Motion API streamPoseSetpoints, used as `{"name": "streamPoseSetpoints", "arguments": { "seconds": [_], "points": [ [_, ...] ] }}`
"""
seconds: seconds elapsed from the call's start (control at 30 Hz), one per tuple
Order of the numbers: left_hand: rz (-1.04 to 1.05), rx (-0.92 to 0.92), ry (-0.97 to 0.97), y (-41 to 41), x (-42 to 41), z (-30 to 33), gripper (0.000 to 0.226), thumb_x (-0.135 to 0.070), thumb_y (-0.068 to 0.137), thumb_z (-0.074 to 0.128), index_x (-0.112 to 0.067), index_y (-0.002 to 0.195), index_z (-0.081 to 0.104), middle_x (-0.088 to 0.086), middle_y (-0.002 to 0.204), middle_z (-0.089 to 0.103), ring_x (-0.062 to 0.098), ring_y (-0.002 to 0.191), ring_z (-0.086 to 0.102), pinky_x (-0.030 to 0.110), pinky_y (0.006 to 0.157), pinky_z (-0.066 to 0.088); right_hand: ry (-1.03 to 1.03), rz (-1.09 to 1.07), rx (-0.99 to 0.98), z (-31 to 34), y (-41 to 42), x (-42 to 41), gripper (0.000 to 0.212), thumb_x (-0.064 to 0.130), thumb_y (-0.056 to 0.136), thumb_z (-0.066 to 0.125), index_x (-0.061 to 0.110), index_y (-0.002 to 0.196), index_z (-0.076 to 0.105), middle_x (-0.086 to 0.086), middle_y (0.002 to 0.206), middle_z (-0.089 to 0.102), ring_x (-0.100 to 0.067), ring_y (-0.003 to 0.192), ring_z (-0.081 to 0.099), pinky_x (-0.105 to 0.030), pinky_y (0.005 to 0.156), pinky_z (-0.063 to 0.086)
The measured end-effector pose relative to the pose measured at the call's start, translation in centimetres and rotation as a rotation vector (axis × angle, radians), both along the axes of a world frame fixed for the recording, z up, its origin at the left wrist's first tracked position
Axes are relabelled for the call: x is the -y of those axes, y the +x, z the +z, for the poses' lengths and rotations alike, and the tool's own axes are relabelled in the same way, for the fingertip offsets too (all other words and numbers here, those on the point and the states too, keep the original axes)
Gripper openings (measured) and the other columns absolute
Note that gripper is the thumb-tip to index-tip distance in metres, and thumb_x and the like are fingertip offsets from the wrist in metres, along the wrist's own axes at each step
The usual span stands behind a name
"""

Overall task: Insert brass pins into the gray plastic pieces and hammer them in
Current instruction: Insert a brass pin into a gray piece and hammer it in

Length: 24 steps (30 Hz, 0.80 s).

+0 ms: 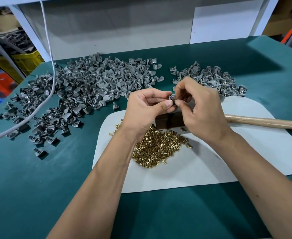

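Both forearms stretched forward over the white mat (202, 169), hands raised above it and meeting at the fingertips. Left hand (146, 107) palm turned inward, thumb and curled fingers pinching a small gray plastic piece (172, 99). Right hand (200, 107) knuckles up, fingertips pinched narrow against that same piece (whether on a pin, cannot tell). Below the wrists, a heap of brass pins (159, 145) on the mat. Big pile of gray pieces (90, 87) spread across the green table (38, 187), smaller pile (210, 78) far right. Wooden hammer handle (266, 122) lying untouched at right. No readable writing anywhere.
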<state>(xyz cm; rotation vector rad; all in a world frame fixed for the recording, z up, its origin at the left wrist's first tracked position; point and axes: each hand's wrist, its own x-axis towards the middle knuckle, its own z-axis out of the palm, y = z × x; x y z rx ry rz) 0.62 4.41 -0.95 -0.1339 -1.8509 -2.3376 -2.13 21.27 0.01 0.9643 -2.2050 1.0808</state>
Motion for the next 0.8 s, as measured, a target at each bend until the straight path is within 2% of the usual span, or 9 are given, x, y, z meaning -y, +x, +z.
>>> {"name": "streamPoseSetpoints", "arguments": {
  "seconds": [0.07, 0.2, 0.27, 0.43, 0.63, 0.7, 0.8],
  "points": [
    [0.011, -0.007, -0.011, -0.05, -0.08, -0.07, 0.021, 0.015, 0.082, 0.072, 0.007, 0.102, 0.07, 0.014, 0.085, 0.077, 0.021, 0.078, 0.075, 0.028, 0.075, 0.063, -0.038, 0.007, 0.027, -0.13, -0.01, 0.03, 0.029, -0.008, 0.083, 0.068, 0.016, 0.095, 0.057, 0.008, 0.082, 0.058, -0.002, 0.079, 0.058, -0.012, 0.071, 0.043],
    [0.038, -0.009, 0.007, -0.16, -0.16, -0.13, 0.022, 0.013, 0.083, 0.073, 0.003, 0.103, 0.072, 0.016, 0.09, 0.077, 0.023, 0.081, 0.075, 0.029, 0.079, 0.063, -0.128, -0.013, 0.065, -0.24, -0.08, 0.05, 0.019, -0.002, 0.087, 0.071, 0.009, 0.1, 0.064, 0.002, 0.087, 0.067, -0.009, 0.084, 0.066, -0.028, 0.076, 0.056],
    [0.035, 0.009, 0.03, -0.16, -0.06, -0.12, 0.023, 0.011, 0.083, 0.073, 0.002, 0.104, 0.073, 0.016, 0.093, 0.078, 0.023, 0.082, 0.075, 0.028, 0.08, 0.062, -0.126, -0.018, 0.076, -0.19, -0.2, -0.16, 0.018, 0.002, 0.088, 0.072, 0.01, 0.101, 0.066, 0.003, 0.089, 0.069, -0.01, 0.086, 0.068, -0.03, 0.079, 0.058],
    [0.023, 0.03, 0.054, -0.13, 0.41, 0.11, 0.026, 0.009, 0.083, 0.072, 0.006, 0.11, 0.071, 0.019, 0.097, 0.076, 0.023, 0.085, 0.074, 0.027, 0.08, 0.061, -0.104, -0.052, 0.0, -0.07, -0.35, -0.44, 0.016, 0.005, 0.087, 0.076, 0.01, 0.102, 0.073, 0.003, 0.093, 0.074, -0.006, 0.09, 0.07, -0.025, 0.086, 0.057],
    [0.015, 0.051, 0.09, -0.01, 0.25, 0.47, 0.016, 0.003, 0.089, 0.07, 0.005, 0.105, 0.073, 0.021, 0.097, 0.074, 0.023, 0.082, 0.071, 0.025, 0.075, 0.06, -0.056, -0.084, -0.103, -0.16, -0.8, -0.54, 0.006, 0.007, 0.089, 0.075, 0.005, 0.095, 0.078, -0.005, 0.093, 0.071, -0.017, 0.088, 0.065, -0.023, 0.083, 0.051],
    [0.038, 0.032, 0.052, -0.02, 0.02, 0.37, 0.012, -0.002, 0.093, 0.068, 0.001, 0.102, 0.075, 0.019, 0.097, 0.074, 0.023, 0.084, 0.071, 0.026, 0.076, 0.06, -0.047, -0.093, -0.102, -0.17, -0.8, -0.5, 0.005, 0.006, 0.09, 0.074, 0.004, 0.094, 0.077, -0.005, 0.093, 0.07, -0.017, 0.088, 0.063, -0.02, 0.083, 0.048],
    [0.143, -0.044, -0.102, -0.15, -0.33, 0.11, 0.014, -0.005, 0.093, 0.071, -0.006, 0.105, 0.077, 0.013, 0.1, 0.077, 0.024, 0.091, 0.074, 0.038, 0.088, 0.061, -0.057, -0.11, -0.091, -0.13, -0.69, -0.39, 0.005, 0.005, 0.093, 0.069, 0.004, 0.093, 0.074, -0.004, 0.091, 0.068, -0.016, 0.086, 0.061, -0.019, 0.078, 0.047]
  ]
}}
